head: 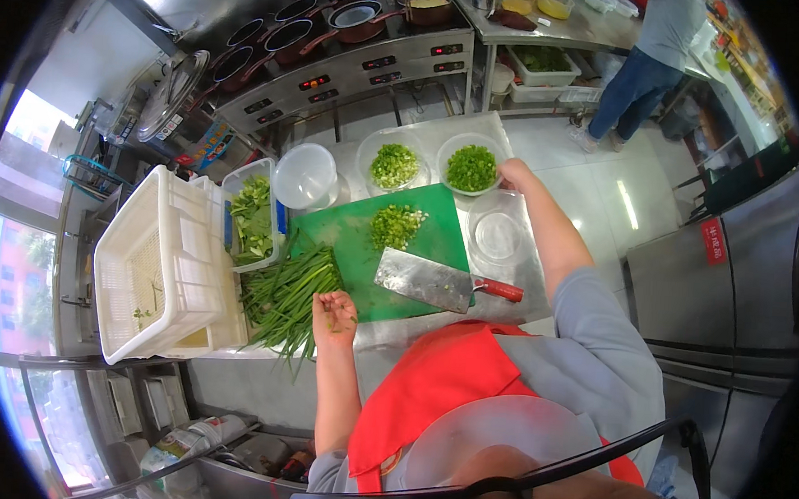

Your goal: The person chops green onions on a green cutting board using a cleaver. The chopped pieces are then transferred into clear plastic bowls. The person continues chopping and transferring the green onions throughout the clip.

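Note:
My right hand grips the rim of a clear plastic bowl of chopped green onion at the table's far right. My left hand is palm up with curled fingers, green bits on the skin, beside a pile of long green onions. On the green cutting board lie a heap of chopped green onion and a cleaver, its red handle pointing right. A second bowl of paler chopped onion stands left of the held bowl. A round clear lid lies right of the board.
White plastic crates, a tub of leafy greens and an empty translucent bowl stand on the left. Beyond the metal table is a stove with several pans. A person stands by the far counter. A steel refrigerator is at right.

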The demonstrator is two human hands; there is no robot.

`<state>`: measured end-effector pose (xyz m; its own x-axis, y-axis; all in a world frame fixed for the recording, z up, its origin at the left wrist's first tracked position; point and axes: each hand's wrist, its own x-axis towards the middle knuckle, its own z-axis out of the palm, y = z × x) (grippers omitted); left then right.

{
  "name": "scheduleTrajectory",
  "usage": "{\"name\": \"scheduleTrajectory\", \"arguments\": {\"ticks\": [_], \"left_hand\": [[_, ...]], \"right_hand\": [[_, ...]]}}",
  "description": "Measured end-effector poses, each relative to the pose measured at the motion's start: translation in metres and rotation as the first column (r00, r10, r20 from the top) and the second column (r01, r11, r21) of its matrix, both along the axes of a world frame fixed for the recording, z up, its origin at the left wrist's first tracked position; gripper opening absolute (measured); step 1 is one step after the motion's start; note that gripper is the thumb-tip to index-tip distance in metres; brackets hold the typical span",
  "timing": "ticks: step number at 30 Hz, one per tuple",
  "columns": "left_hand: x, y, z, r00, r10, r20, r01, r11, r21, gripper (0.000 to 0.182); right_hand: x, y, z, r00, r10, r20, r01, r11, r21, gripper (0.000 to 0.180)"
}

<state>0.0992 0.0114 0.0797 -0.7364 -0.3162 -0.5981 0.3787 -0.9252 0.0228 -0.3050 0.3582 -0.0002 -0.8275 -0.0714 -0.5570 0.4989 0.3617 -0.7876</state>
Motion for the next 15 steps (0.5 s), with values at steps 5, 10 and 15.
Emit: {"name": "scheduleTrajectory", "arguments": {"ticks": [5,10,15], "left_hand": [[-0.002,-0.004,-0.003,1.0,-0.011,0.021,0.011,0.999,-0.038,0.036],[-0.022,-0.007,-0.007,0.998,-0.052,0.023,0.053,0.997,-0.052,0.036],[-0.05,-0.007,-0.015,0.992,-0.122,-0.027,0.122,0.992,-0.005,0.036]], "right_hand": [[0.01,0.016,0.041,0.988,-0.151,-0.026,0.137,0.945,-0.296,0.024],[0.063,0.063,0.103,0.972,-0.219,-0.085,0.134,0.814,-0.565,0.04],[0.134,0.095,0.145,0.94,-0.256,-0.227,0.162,0.918,-0.363,0.056]]}}
